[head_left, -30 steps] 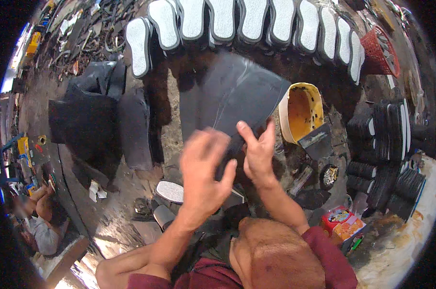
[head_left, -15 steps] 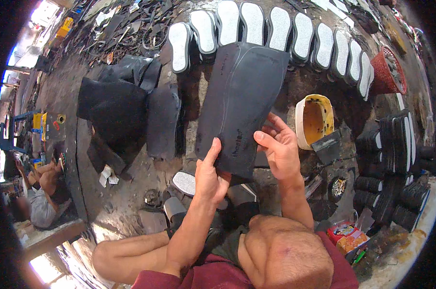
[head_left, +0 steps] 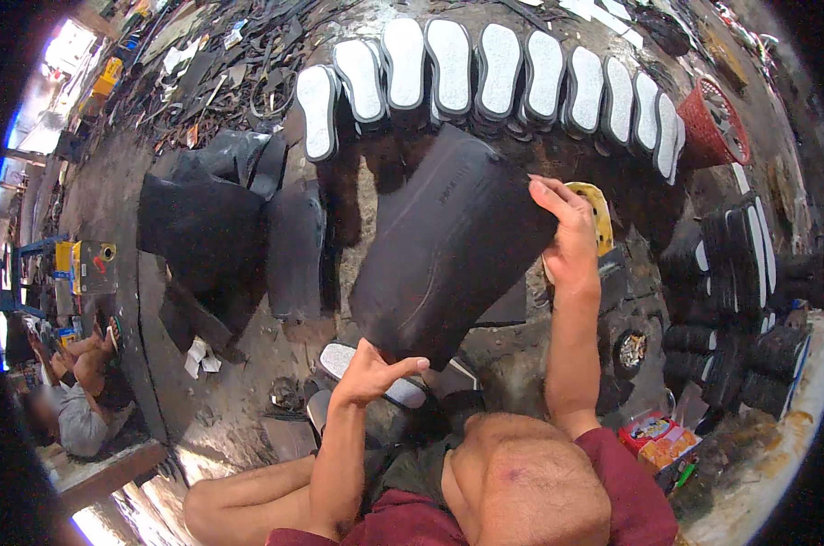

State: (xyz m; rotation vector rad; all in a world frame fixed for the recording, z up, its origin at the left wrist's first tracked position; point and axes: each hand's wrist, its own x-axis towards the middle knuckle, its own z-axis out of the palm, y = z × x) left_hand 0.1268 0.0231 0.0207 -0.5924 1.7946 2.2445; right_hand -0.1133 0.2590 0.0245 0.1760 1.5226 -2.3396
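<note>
Black rubber sheet is held up in the air, centre of scene, between both hands, slanting from near-left to far-right over the dirty workshop floor

Left hand pinches the near bottom corner, thumb and fingers closed on the edge. Right hand grips the far right edge, fingers curled over it. Sheet looks stretched flat, slight curl at the far edge

To do this well, I'd judge: keep both grips at opposite corners so it stays taut, no sag in the middle, and don't drag it over the yellow glue can just behind the right hand

Row of white-topped shoe soles lies far, past the sheet. More black rubber sheets piled left. Stacks of black soles and a red basket to the right
</note>
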